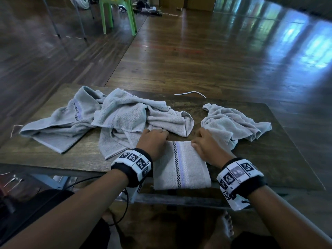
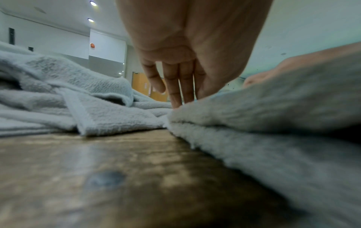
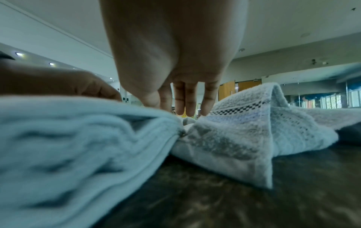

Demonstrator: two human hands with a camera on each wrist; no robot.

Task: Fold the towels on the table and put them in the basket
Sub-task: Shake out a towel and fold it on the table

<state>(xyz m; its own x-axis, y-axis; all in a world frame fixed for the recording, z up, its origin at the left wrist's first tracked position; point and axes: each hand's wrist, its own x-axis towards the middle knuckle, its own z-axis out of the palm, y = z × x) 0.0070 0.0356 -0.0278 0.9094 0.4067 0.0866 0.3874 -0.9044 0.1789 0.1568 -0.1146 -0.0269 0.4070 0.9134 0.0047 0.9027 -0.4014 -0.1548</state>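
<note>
A grey folded towel (image 1: pixel 181 169) with a checked stripe lies at the front edge of the dark wooden table (image 1: pixel 280 159). My left hand (image 1: pixel 154 139) is at its far left corner and my right hand (image 1: pixel 206 146) at its far right corner. Each thumb lies on top while the fingers reach down over the far edge, pinching it. The left wrist view shows the left hand (image 2: pixel 175 69) with fingertips at the edge of the folded towel (image 2: pixel 273 108). The right wrist view shows the right hand (image 3: pixel 185 92) beside the folded towel (image 3: pixel 68 138). No basket is in view.
A heap of crumpled grey towels (image 1: pixel 115 119) spreads over the table's left and middle, just beyond my left hand. Another crumpled towel (image 1: pixel 233 123) lies right of my right hand. A white cord (image 1: pixel 190 93) is at the far edge. A green chair (image 1: pixel 116 13) stands on the floor beyond.
</note>
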